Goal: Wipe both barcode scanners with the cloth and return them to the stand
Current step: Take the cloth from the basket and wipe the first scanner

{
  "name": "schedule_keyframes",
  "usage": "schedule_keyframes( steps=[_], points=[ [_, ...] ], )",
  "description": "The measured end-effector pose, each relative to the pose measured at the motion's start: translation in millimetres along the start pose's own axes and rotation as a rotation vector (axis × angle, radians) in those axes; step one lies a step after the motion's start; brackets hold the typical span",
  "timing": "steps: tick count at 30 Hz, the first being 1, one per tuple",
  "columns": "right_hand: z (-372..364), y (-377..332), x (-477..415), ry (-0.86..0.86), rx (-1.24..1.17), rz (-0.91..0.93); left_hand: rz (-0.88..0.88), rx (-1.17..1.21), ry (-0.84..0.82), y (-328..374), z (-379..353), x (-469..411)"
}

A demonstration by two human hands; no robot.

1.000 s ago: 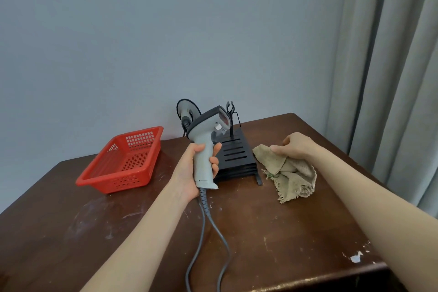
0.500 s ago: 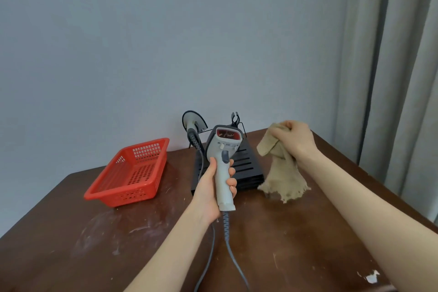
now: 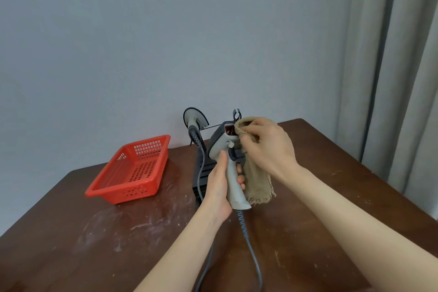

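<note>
The left hand point(image 3: 219, 187) is closed round the pale handle of a grey barcode scanner point(image 3: 220, 147) and holds it upright above the bench point(image 3: 308, 220), with its red window turned toward the right. The right hand point(image 3: 270, 147) pinches a bunched tan cloth point(image 3: 258, 185) and presses its upper fold against that window; the rest of the cloth hangs down behind the handle, and its frayed lower edge ends just above the bench top. From the foot of the handle a grey cable point(image 3: 251, 251), coiled at first, runs down across the bench toward the near edge.

The held scanner, the left hand and the cloth cover most of the black stand point(image 3: 195, 182) behind them. Only its left side and a thin black clip point(image 3: 237, 114) above the cloth show. The second scanner point(image 3: 194, 118) sits on the far left of the stand, close to the wall point(image 3: 166, 42), and its own cable drops down over the stand's left side.

A red slotted basket point(image 3: 132, 170) stands on the bench to the left, apart from the stand. The dark wooden surface carries pale smears and scratches. A grey curtain point(image 3: 391, 78) hangs at the right, beyond the bench's far corner.
</note>
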State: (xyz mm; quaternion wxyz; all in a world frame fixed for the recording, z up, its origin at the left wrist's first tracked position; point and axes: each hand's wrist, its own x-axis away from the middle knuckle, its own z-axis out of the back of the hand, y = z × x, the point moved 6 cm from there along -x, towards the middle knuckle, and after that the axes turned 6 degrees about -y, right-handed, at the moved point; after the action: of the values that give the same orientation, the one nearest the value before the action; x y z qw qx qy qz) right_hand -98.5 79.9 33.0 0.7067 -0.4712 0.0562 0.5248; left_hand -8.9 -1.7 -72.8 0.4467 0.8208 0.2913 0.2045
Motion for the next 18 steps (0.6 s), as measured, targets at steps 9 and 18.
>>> schedule_keyframes(
  steps=[9, 18],
  points=[
    [1.4, -6.0, -1.2, -0.046, -0.047, 0.054, -0.122, -0.074, 0.032, 8.6, -4.0, 2.7],
    [2.9, -8.6, -6.3, -0.032, -0.190, 0.074, -0.123, -0.130, 0.060, 13.5, -5.2, 5.4]
  ],
)
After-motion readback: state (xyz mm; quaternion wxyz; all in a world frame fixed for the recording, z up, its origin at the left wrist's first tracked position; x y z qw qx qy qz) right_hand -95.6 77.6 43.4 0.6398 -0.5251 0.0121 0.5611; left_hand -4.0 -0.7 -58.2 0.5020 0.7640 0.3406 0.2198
